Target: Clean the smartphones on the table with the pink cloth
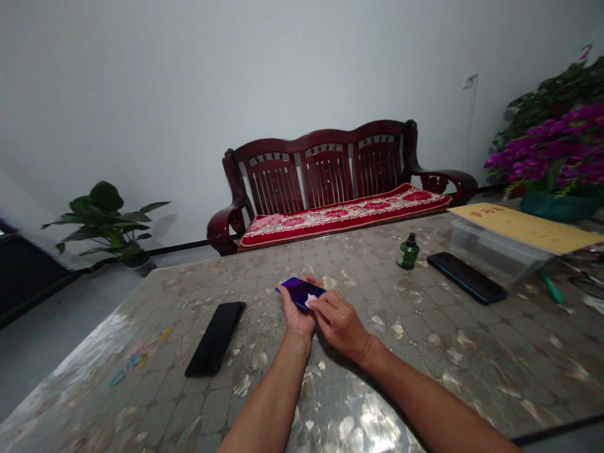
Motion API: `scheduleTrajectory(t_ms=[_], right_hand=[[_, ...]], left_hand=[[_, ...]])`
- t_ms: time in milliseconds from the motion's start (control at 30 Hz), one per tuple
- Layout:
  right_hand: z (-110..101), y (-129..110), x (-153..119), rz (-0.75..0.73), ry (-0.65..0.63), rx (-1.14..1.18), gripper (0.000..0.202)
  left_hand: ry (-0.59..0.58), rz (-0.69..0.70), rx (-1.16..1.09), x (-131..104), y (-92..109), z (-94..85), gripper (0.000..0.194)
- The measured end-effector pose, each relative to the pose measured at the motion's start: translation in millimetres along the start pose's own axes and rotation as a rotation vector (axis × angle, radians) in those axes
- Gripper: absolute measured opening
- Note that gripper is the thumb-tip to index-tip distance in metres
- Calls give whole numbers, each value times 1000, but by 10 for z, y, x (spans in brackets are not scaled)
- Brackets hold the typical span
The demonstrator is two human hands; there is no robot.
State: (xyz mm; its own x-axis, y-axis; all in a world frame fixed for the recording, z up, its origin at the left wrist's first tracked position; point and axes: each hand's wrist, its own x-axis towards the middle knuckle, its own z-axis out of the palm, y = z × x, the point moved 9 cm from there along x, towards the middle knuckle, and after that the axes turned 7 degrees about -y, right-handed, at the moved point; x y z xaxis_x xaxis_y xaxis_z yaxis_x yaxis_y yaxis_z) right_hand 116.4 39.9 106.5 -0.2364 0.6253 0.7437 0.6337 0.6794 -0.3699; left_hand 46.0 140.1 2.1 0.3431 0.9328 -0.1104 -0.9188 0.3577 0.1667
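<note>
A purple-blue phone lies in my left hand, whose thumb and fingers wrap round its edges above the table. My right hand pinches a small pale pink cloth against the phone's near right part. Left of my hands, a black phone rests on the patterned table. To the right stand a small green bottle with a black top and a dark phone lying flat.
At the table's right are a clear plastic box under a yellow envelope, a green-handled item and purple flowers. Coloured bands lie at the left. Behind the table stands a wooden bench.
</note>
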Motion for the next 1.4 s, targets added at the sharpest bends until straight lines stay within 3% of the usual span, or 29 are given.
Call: scheduleTrajectory(t_ms=[233, 467, 633, 800, 1033, 1200, 1400], right_hand=[[-84, 213, -25, 94, 52, -59, 27], [-15, 27, -13, 0, -17, -12, 27], [-90, 233, -37, 105, 38, -44, 26], [-17, 74, -64, -21, -28, -8, 27], [-108, 123, -74, -4, 7, -71, 31], [-79, -14, -80, -116, -52, -54, 31], [-255, 61, -49, -54, 54, 21, 30]], left_hand=[[-58, 18, 18, 11, 34, 34, 61], [-7, 33, -24, -10, 25, 49, 65], [-57, 29, -5, -35, 33, 113, 59], [-90, -4, -1, -30, -12, 155, 57], [-106, -11, 39, -53, 16, 211, 63], [-101, -47, 63, -48, 4, 175, 65], [-178, -135, 119, -86, 19, 229, 65]])
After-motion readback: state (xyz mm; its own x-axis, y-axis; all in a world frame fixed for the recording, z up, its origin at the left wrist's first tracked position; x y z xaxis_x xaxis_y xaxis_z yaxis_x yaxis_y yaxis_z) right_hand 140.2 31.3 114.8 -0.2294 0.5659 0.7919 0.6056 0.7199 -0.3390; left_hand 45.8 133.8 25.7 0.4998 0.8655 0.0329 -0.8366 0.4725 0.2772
